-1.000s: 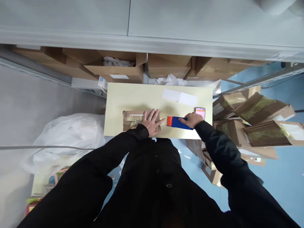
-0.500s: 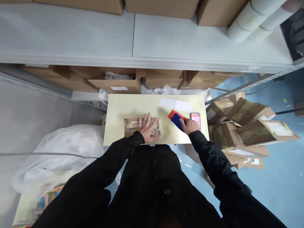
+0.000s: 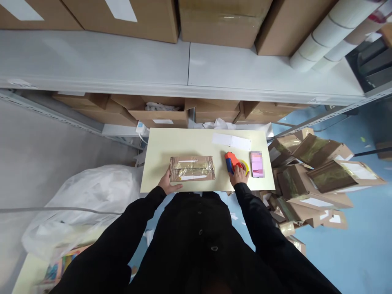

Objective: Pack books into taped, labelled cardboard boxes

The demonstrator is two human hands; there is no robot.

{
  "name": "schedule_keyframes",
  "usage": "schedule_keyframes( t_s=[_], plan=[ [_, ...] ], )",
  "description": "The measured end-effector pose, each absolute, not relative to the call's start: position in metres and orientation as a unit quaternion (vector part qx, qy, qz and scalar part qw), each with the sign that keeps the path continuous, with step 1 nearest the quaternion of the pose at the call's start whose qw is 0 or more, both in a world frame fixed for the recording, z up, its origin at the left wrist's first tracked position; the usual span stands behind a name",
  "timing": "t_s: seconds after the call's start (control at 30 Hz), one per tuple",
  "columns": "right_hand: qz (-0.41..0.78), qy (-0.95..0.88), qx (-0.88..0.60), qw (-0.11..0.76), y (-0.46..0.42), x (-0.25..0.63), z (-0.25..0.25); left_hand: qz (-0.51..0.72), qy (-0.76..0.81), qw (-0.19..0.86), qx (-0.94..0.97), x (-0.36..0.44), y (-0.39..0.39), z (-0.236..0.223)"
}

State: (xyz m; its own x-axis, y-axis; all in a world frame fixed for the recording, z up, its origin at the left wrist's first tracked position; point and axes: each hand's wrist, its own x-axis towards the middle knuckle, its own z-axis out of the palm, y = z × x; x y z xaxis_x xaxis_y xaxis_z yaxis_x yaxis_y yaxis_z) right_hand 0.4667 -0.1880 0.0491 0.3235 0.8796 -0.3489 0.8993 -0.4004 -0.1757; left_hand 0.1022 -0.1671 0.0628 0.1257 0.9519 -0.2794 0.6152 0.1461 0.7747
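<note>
A small cardboard box (image 3: 192, 168), wrapped in clear brown tape, lies flat on the pale yellow table (image 3: 159, 143). My left hand (image 3: 167, 182) grips its left end, fingers against the side and thumb along the near edge. To the right, my right hand (image 3: 239, 176) is closed on an orange and blue tape dispenser (image 3: 233, 160) resting on the table. The dispenser carries a yellow-rimmed roll of tape, and my fingers partly hide it. Just right of that hand lies a phone (image 3: 257, 164) with a lit pink screen.
White paper slips (image 3: 231, 141) lie at the table's back edge. Behind stands a grey shelf (image 3: 122, 65) with cardboard boxes on and below it. Flattened cartons (image 3: 324, 175) pile up on the right. A large white plastic bag (image 3: 92, 200) sits to the left.
My left hand has moved from the box's top to its left end. My right hand has lowered the tape dispenser onto the table. The view has shifted slightly.
</note>
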Motion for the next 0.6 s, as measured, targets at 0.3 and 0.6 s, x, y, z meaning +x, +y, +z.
schedule_keyframes(
  t_s=[0.3, 0.6],
  plan=[
    [-0.358, 0.655, 0.642, -0.172, -0.202, 0.404, 0.055, 0.210, 0.608, 0.469, 0.604, 0.097, -0.169, 0.049],
    [-0.482, 0.459, 0.681, -0.307, -0.174, 0.391, 0.065, 0.205, 0.641, 0.489, 0.554, 0.100, -0.140, 0.057]
  ],
)
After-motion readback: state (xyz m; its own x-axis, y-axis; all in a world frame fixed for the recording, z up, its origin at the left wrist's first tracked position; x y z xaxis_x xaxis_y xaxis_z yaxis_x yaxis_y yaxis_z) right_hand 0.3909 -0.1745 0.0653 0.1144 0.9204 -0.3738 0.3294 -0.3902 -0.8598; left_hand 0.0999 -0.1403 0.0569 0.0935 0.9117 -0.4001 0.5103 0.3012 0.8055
